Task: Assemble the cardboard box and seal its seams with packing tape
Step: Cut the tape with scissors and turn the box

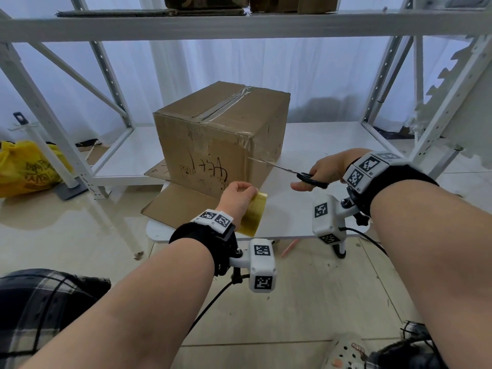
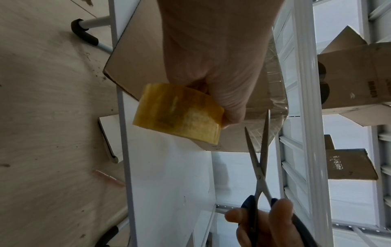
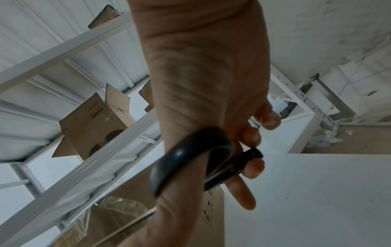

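Note:
A closed cardboard box (image 1: 221, 134) stands on the white table (image 1: 306, 203), clear tape along its top seam and down its near right corner. My left hand (image 1: 237, 197) grips a yellowish roll of packing tape (image 1: 253, 213) (image 2: 180, 113) just in front of the box's lower right corner. My right hand (image 1: 323, 169) holds black-handled scissors (image 1: 290, 171) (image 2: 259, 167) with fingers through the loops (image 3: 190, 158). The blades are slightly apart, their tips at the taped corner of the box. A clear strip of tape (image 2: 273, 103) stretches beside the blades.
A flat cardboard sheet (image 1: 181, 206) lies under the box and juts over the table's front edge. White metal shelving (image 1: 106, 75) surrounds the table, with other boxes (image 3: 95, 127) on the upper shelf. A yellow bag (image 1: 24, 169) sits on the floor at left.

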